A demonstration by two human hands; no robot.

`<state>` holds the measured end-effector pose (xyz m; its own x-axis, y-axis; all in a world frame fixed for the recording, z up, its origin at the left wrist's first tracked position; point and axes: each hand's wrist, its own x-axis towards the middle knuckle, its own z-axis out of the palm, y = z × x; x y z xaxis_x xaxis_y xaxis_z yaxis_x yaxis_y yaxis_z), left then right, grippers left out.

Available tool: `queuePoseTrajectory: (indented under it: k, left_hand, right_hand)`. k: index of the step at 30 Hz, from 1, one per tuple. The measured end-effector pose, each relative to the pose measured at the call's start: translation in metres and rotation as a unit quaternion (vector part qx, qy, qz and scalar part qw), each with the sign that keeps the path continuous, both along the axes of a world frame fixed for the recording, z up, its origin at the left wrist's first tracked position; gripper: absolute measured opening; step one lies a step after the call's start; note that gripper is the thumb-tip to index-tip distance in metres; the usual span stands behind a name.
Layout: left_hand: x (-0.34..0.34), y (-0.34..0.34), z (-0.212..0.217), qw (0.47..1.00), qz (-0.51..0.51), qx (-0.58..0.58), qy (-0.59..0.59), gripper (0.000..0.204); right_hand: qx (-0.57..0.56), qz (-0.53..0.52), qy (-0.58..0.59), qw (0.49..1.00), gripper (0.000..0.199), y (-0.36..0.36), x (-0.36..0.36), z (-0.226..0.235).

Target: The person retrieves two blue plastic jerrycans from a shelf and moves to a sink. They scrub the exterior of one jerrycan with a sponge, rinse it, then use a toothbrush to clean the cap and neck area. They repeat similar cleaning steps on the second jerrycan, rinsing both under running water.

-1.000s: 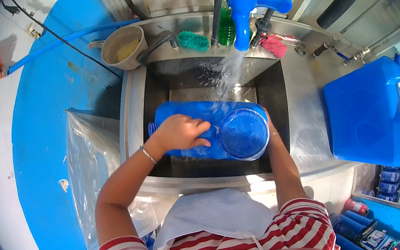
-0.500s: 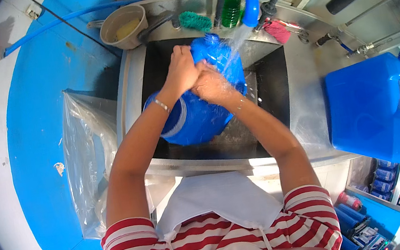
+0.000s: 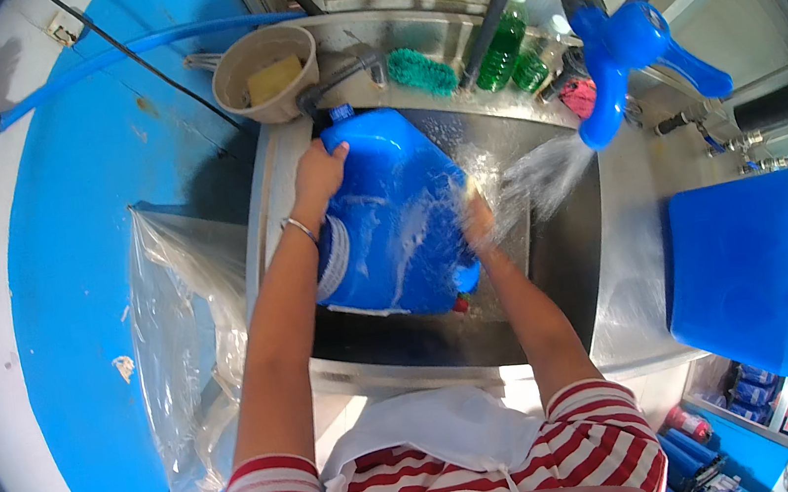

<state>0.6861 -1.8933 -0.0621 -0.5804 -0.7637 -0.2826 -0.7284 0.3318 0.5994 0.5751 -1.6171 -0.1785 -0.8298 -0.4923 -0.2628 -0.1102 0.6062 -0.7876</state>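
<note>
A large blue plastic water jug lies wet in the metal sink, with suds and water on its side. My left hand is closed on its upper left edge, just below a small blue cap. At the jug's right side my right hand touches or nearly touches it; spray and blur hide the fingers. Water fans out from the blue tap toward that hand and the jug. A round white-rimmed opening faces left under my left forearm. A blue spout shows at the jug's lower right.
On the back ledge stand a beige pot with a yellow sponge, a green scrubbing brush and green bottles. Another blue jug stands on the right counter. Clear plastic sheeting hangs at the left.
The jug has turned and straightened in the sink. My hands have parted: the left is at its upper left edge, the right at its right side. The view has shifted, with the tap further right.
</note>
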Motion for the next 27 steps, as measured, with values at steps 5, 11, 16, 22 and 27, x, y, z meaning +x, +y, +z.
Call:
queuePoseTrajectory:
  k: [5, 11, 16, 22, 27]
  left_hand:
    - [0.0, 0.004, 0.008, 1.0, 0.008, 0.005, -0.01, 0.049]
    - [0.001, 0.003, 0.001, 0.999, -0.008, -0.05, 0.006, 0.044]
    - [0.002, -0.005, -0.018, 0.998, -0.001, -0.018, 0.059, 0.036]
    - [0.002, 0.011, 0.016, 0.998, -0.023, -0.063, -0.005, 0.047]
    - [-0.007, 0.061, 0.053, 0.983, -0.098, -0.13, 0.089, 0.038]
  right_hand:
    - [-0.094, 0.057, 0.083, 0.991, 0.047, 0.059, 0.159, 0.052]
    - [-0.166, 0.109, 0.225, 0.954, 0.049, -0.065, 0.062, 0.086]
    - [-0.131, 0.03, -0.209, 0.969, 0.047, -0.048, -0.073, -0.017]
    - [-0.3, 0.071, 0.159, 0.938, 0.045, -0.065, -0.032, 0.006]
    - [-0.164, 0.175, 0.472, 0.848, 0.042, -0.116, 0.009, 0.155]
